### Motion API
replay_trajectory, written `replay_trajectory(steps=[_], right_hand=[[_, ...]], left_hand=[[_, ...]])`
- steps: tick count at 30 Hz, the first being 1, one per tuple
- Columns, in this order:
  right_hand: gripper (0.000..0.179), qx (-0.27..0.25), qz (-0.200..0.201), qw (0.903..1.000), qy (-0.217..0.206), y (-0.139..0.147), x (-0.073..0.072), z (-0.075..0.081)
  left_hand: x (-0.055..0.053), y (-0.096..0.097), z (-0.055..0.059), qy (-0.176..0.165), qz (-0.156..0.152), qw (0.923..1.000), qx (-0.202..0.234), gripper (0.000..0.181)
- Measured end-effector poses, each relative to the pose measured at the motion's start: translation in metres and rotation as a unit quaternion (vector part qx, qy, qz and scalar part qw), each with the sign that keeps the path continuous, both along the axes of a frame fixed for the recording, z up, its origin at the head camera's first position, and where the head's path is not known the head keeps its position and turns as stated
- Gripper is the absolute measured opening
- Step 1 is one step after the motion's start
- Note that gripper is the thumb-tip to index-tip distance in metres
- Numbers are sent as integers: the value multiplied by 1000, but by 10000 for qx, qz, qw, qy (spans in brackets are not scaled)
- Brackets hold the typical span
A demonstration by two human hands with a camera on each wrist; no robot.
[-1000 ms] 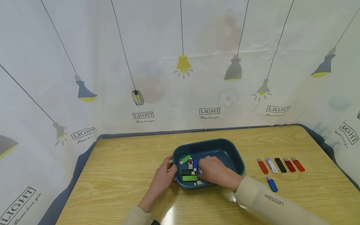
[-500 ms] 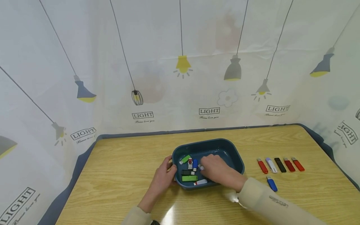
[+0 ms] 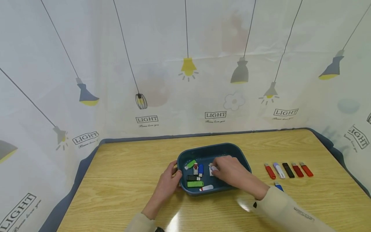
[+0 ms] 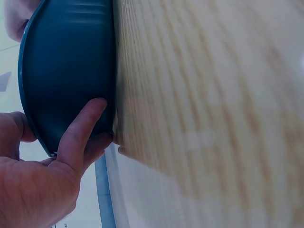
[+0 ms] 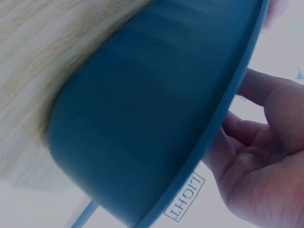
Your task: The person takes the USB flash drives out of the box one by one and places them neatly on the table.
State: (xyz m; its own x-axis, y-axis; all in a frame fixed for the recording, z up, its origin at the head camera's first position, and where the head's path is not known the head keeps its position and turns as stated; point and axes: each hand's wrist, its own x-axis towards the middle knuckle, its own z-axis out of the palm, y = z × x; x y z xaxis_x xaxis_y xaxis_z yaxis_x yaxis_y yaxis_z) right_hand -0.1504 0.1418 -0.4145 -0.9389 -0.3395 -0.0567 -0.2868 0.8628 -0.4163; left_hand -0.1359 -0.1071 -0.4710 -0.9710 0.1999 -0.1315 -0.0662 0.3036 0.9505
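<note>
In the head view a dark teal plastic tub (image 3: 203, 153) stands on the table. My left hand (image 3: 167, 182) grips its left end, thumb at the rim and fingers along the outer wall (image 4: 71, 66). Inside the tub, my right hand (image 3: 232, 170) pinches a whitish USB stick (image 3: 212, 169) with its fingertips; the stick is partly covered. To its left lie a green USB stick (image 3: 190, 164), a red-and-silver one (image 3: 195, 168), a blue one (image 3: 201, 170), a black one (image 3: 192, 178), another green one (image 3: 195, 184) and a white-and-red one (image 3: 206, 188). The tub wall hides the right fingertips in the right wrist view.
Right of the tub, a row of USB sticks lies on the wooden table (image 3: 130, 180): red (image 3: 270, 171), white-and-purple (image 3: 279, 170), black (image 3: 288, 170), dark red (image 3: 298, 169) and red. A blue stick (image 3: 278, 186) lies below them, partly behind the right sleeve. A printed curtain (image 3: 174, 96) hangs behind.
My right hand has shifted rightward within the tub, away from the other sticks, and the whitish stick has moved with it. The white-and-red stick is now uncovered. My left hand stays put.
</note>
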Motion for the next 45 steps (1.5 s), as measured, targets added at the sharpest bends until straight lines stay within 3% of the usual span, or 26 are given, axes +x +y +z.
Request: replay_trajectory(steps=[10, 25, 31, 39, 45], right_hand=[[17, -191, -231, 9990, 341, 25, 9, 11], [17, -272, -455, 9980, 346, 67, 21, 28], [18, -353, -535, 9971, 401, 86, 27, 29], [17, -98, -647, 9955, 689, 113, 36, 25], [16, -36, -844, 9947, 585, 131, 43, 23]], left_hand=[[0, 1, 0, 54, 27, 9999, -95, 52], [-1, 1, 0, 40, 35, 9999, -122, 52], [-1, 0, -1, 18, 39, 10000, -68, 52], [0, 1, -1, -41, 85, 10000, -28, 53], [1, 2, 0, -36, 112, 9999, -18, 53]])
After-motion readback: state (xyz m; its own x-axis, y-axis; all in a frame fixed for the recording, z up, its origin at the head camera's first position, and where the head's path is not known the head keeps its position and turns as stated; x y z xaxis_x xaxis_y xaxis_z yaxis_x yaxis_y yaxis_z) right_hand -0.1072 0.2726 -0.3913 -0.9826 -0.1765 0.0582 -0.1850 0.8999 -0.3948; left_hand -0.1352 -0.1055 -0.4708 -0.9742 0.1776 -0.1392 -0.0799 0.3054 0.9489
